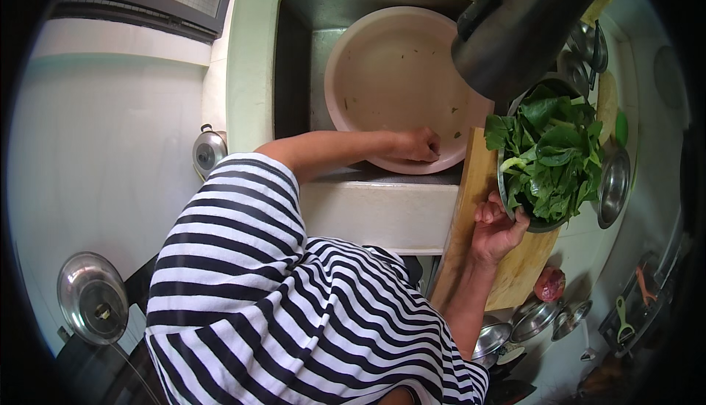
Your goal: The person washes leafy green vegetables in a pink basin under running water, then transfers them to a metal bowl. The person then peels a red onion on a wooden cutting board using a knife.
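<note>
A wide pale pink basin point(380, 35) sits in the metal sink point(298, 24), with small scraps of green leaf on its inside. My left hand point(420, 144) is inside it by the near wall, fingers curled in; whether they hold anything is hidden. My right hand point(499, 234) grips the near rim of a metal bowl point(503, 176), thumb on the rim and fingers below. Leafy greens point(562, 151) are heaped above the bowl's edge. The bowl is over the far end of a wooden cutting board point(518, 278).
A large dark faucet point(513, 35) overhangs the sink's right side. Beyond the board are a red onion point(550, 283), a metal bowl point(613, 187) and several metal dishes point(535, 319). Metal lids point(92, 297) lie left. A peeler point(624, 319) is in a dark tray far right.
</note>
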`<state>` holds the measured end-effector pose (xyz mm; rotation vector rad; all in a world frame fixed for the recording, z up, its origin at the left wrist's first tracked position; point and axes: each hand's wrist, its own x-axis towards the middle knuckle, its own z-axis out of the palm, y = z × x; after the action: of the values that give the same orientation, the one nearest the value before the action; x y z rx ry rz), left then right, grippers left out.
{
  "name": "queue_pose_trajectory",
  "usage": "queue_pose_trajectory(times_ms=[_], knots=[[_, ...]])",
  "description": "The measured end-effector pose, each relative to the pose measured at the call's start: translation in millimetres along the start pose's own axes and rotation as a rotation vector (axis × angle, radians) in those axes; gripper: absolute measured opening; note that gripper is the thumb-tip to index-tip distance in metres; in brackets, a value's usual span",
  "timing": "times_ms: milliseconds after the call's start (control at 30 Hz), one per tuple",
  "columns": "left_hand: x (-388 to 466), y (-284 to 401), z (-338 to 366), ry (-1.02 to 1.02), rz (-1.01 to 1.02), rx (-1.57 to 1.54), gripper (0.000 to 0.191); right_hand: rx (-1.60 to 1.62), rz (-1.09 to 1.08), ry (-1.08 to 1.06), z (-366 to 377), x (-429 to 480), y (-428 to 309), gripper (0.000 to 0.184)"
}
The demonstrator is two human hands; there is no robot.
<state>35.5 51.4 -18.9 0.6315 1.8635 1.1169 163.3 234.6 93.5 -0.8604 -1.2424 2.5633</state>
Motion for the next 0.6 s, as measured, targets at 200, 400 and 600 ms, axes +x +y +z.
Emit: queue_pose_trajectory(times_ms=[200,400,600], knots=[[-1.4,8.2,23.6,0.091,0.013,0.027,0.025,-0.054,-0.002,0.009,6.8,-2.5,-2.2,0.042],[5.6,-13.1,41.3,0.125,0.190,0.115,0.013,-0.038,-0.002,0.017,8.7,-3.3,-3.7,0.041],[51.3,-23.4,-15.2,0.428,-0.056,-0.466,0.010,-0.027,0.003,-0.018,4.4,-2.2,-2.3,0.040]])
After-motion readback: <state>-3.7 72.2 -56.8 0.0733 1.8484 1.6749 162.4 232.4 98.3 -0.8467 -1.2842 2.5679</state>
